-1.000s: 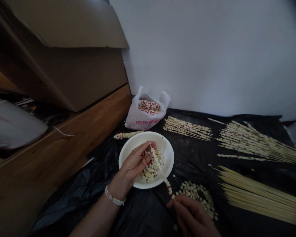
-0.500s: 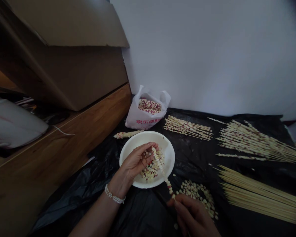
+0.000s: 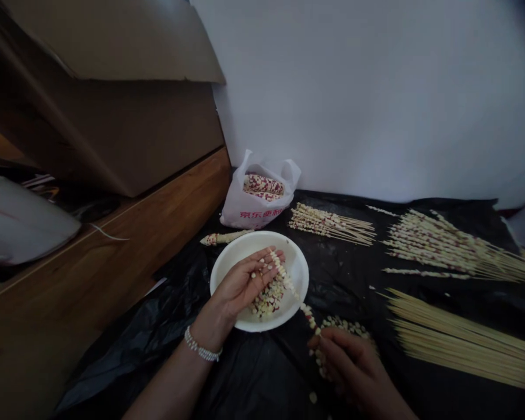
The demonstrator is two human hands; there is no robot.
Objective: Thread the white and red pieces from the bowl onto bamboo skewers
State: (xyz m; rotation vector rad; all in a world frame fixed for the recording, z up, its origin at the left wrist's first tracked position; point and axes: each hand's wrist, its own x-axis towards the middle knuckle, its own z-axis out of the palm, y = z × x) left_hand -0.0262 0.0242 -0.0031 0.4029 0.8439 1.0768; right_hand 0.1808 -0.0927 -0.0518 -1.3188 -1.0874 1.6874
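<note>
Over a white bowl (image 3: 216, 268), my left hand (image 3: 242, 281) is palm up with its fingers spread and a few loose kernels lying on them. My right hand (image 3: 347, 359) pinches the lower end of a skewer threaded with pale and red kernels (image 3: 307, 313). The skewer slants up to the left, its tip by my left fingertips. More kernels (image 3: 266, 300) lie in the bowl. Beside my right hand, a pile of pale kernels (image 3: 345, 324) rests on black plastic sheeting (image 3: 262, 373), partly hidden by that hand.
Behind the bowl stand a white bag (image 3: 254, 213) of corn cobs and a lone cob (image 3: 223, 238). Threaded skewers (image 3: 328, 224) lie behind right, more (image 3: 437, 248) farther right, bare sticks (image 3: 464, 344) nearer. A wooden board (image 3: 170, 216) and cardboard box (image 3: 149, 128) flank the left.
My left fingers have opened out, showing the kernels on them. My right hand has shifted a little right and up with the skewer, covering more of the kernel pile.
</note>
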